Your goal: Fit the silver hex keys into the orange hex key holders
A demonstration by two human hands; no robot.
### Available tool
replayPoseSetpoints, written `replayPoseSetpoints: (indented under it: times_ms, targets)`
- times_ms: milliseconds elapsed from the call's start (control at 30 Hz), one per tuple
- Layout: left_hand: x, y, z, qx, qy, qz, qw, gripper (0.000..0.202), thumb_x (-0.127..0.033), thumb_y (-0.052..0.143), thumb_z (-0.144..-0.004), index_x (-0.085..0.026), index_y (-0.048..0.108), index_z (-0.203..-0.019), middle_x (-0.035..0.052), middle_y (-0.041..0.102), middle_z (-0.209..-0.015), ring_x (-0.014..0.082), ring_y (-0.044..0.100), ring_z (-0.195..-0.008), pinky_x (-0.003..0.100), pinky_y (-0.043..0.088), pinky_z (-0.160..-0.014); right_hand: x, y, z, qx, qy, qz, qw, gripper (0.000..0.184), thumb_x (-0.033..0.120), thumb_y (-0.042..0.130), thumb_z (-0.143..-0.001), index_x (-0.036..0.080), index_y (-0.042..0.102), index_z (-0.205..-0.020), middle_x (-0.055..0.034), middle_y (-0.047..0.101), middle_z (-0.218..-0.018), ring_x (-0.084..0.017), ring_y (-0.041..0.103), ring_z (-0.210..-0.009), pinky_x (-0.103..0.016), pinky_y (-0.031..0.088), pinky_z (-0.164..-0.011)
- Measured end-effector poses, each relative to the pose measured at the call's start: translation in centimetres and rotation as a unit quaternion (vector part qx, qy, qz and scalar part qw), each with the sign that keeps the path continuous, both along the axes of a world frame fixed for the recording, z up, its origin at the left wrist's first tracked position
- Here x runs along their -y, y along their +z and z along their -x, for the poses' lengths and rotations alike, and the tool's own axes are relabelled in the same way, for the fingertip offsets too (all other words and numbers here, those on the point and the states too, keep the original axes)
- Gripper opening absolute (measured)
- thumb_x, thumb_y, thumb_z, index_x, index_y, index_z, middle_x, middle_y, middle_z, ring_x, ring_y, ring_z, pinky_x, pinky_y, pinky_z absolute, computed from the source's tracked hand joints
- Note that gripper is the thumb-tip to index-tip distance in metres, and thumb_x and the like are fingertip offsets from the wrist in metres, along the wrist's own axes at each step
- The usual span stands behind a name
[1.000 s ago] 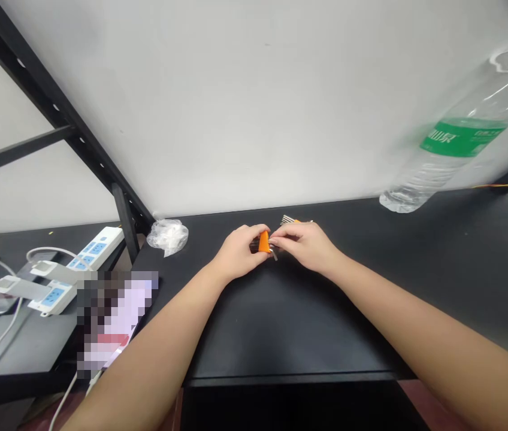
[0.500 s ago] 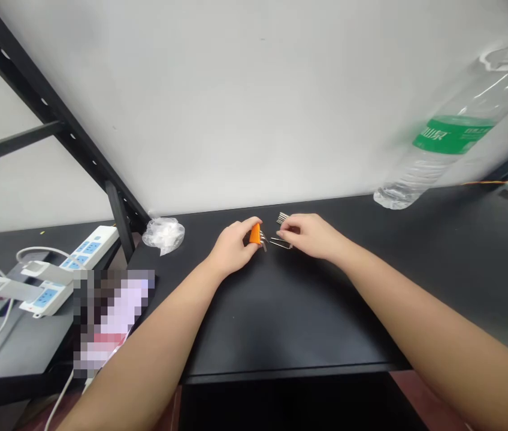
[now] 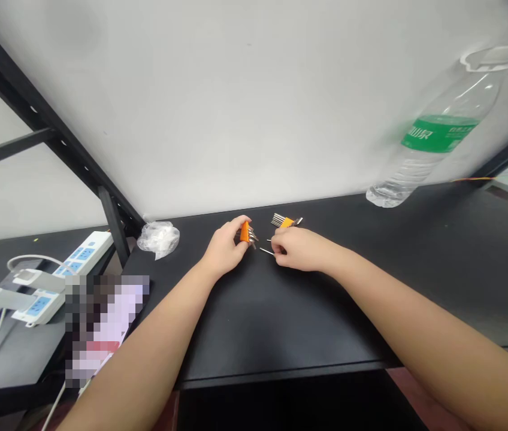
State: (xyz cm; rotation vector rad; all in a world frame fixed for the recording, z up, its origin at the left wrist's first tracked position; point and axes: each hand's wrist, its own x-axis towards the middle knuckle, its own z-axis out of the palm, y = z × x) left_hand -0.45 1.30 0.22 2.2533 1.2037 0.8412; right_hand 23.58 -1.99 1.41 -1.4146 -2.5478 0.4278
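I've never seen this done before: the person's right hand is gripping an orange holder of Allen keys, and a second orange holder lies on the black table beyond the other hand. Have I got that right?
Not quite: the head camera view shows that the left hand, not the right, grips the orange holder of Allen keys. The second orange holder does lie on the black table, beyond the right hand.
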Motion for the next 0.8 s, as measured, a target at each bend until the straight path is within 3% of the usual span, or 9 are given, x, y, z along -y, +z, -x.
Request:
replayPoseSetpoints:
  times_ms: [133,267,467,633,800]
  targets:
    - [-0.4,0.1,0.3,0.055,0.024,-0.009,0.998,0.051,-0.013,0.061,-0.085,-0.025,0.058,-0.134,0.0048,0.072,-0.118,0.0192,0.069,-0.107,0.037,0.055,-0.103,-0.6,-0.2,-0.4,-0.023,-0.023,-0.034,0.999,0.01,0.022,0.061,-0.09,0.021,0.066,-0.081,-0.0057,0.068,-0.09,-0.018,0.061,-0.074,-0.031,0.042,-0.064]
    - [-1.0,0.0,0.7,0.132,0.068,-0.015,0.989,0.049,-0.014,0.062,-0.087,-0.023,0.055,-0.135,0.0064,0.072,-0.123,0.0187,0.068,-0.112,0.038,0.053,-0.107,-1.4,-1.0,-1.0,0.013,-0.068,-0.074,0.995,0.005,0.02,0.064,-0.088,0.021,0.068,-0.084,-0.0094,0.069,-0.098,-0.022,0.063,-0.081,-0.032,0.041,-0.063]
    - [-1.1,-0.4,0.7,0.109,0.042,0.0,0.993,0.048,-0.015,0.063,-0.086,-0.023,0.058,-0.133,0.0053,0.072,-0.119,0.0179,0.069,-0.11,0.035,0.055,-0.103,-1.5,-0.6,-1.0,0.092,-0.138,0.028,0.986,0.016,0.014,0.068,-0.074,0.021,0.058,-0.065,-0.0049,0.063,-0.066,-0.017,0.052,-0.053,-0.031,0.033,-0.052]
    - [-0.5,-0.2,0.4,0.032,0.013,-0.019,0.999,0.052,-0.015,0.063,-0.084,-0.025,0.061,-0.135,0.0045,0.072,-0.116,0.0186,0.07,-0.105,0.036,0.056,-0.1,-0.9,0.6,-0.6,-0.064,-0.081,-0.028,0.994,0.007,0.016,0.063,-0.079,0.022,0.061,-0.081,-0.0014,0.066,-0.076,-0.016,0.057,-0.066,-0.028,0.04,-0.062]
    - [0.0,0.1,0.1,0.006,-0.001,-0.021,1.0,0.052,-0.017,0.064,-0.084,-0.027,0.061,-0.135,0.0038,0.072,-0.115,0.0191,0.069,-0.103,0.035,0.056,-0.098,-0.2,1.3,0.2,-0.204,-0.025,-0.086,0.975,0.012,0.016,0.057,-0.088,0.021,0.065,-0.094,-0.0031,0.067,-0.09,-0.016,0.059,-0.076,-0.028,0.044,-0.071]
